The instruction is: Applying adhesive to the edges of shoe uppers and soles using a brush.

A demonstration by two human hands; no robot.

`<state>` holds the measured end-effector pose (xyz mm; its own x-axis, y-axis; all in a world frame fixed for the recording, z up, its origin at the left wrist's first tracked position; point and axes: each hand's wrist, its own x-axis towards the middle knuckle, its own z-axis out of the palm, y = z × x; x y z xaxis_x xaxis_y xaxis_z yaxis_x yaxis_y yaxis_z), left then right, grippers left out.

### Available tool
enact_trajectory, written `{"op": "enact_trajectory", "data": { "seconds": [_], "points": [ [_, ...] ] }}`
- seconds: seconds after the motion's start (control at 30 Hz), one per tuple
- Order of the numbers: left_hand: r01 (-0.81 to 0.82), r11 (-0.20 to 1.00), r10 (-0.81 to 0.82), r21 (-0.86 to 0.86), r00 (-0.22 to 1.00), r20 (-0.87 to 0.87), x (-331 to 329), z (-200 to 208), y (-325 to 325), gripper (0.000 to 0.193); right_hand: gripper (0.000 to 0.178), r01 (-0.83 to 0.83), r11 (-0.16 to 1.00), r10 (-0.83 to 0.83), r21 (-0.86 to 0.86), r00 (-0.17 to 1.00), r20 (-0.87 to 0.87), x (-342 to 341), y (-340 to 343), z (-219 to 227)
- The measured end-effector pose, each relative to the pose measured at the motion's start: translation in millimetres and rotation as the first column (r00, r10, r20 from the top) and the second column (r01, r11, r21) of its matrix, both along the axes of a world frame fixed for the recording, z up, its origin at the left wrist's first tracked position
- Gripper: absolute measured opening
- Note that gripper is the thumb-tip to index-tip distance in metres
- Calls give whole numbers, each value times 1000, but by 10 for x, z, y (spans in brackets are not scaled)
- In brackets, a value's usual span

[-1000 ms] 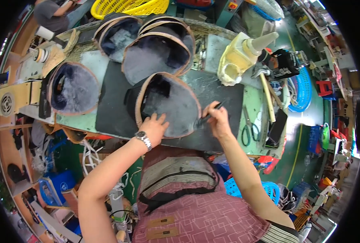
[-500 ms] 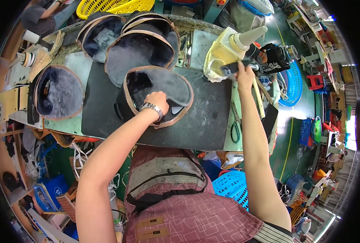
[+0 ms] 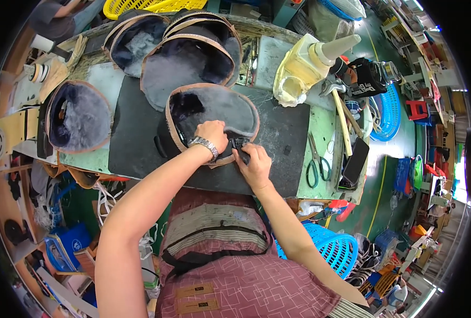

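A bowl-shaped black piece [image 3: 226, 105] with grey fur lining and a tan rim lies on the black mat [image 3: 134, 153], its mouth facing up. My left hand [image 3: 212, 136], wearing a metal watch, is closed on its near side, the fingertips hidden inside. Against the near right of the rim, my right hand [image 3: 256, 163] pinches a small dark tool [image 3: 239, 142] that looks like a brush; its tip is not clear. Beyond stand similar fur-lined pieces [image 3: 187, 63]. To the right is a yellowish glue-crusted container [image 3: 303, 66] with a grey cone and a round opening.
Scissors [image 3: 313, 170], a hammer [image 3: 342, 116] and a black phone [image 3: 355, 160] lie at the right table side. Another fur-lined piece [image 3: 80, 115] sits left. A blue basket [image 3: 341, 246] stands below the table; a person [image 3: 55, 21] is at the far left.
My right hand has come from the container's opening, leftward and nearer, to the fur-lined piece, bringing the dark tool. My left hand stays on the piece.
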<state>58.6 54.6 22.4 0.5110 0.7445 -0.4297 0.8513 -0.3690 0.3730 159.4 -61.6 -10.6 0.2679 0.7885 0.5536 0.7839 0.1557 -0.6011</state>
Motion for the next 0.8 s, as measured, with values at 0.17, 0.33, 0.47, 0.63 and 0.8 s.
{"op": "enact_trajectory", "data": {
  "seconds": [0.17,0.33,0.47,0.63,0.8],
  "points": [
    [-86,989,69,117,987,147,-63,-158,-276,15,25,176,921,-368,-349,692,-621,-356,-47,-62],
    [23,954,-138,298,918,373,-414,-277,-620,24,18,-133,845,-499,-518,154,-853,-29,-343,163],
    [142,873,-304,466,906,294,-724,-373,-824,39,12,-306,945,-92,-119,103,-990,294,-313,218],
    [13,857,-150,514,962,226,-896,-311,-867,46,23,-642,634,-11,-430,549,-836,71,1,-26],
    [-300,858,139,417,917,375,-1039,-447,-855,10,28,-737,529,39,-421,517,-855,-196,51,-86]
  ]
}}
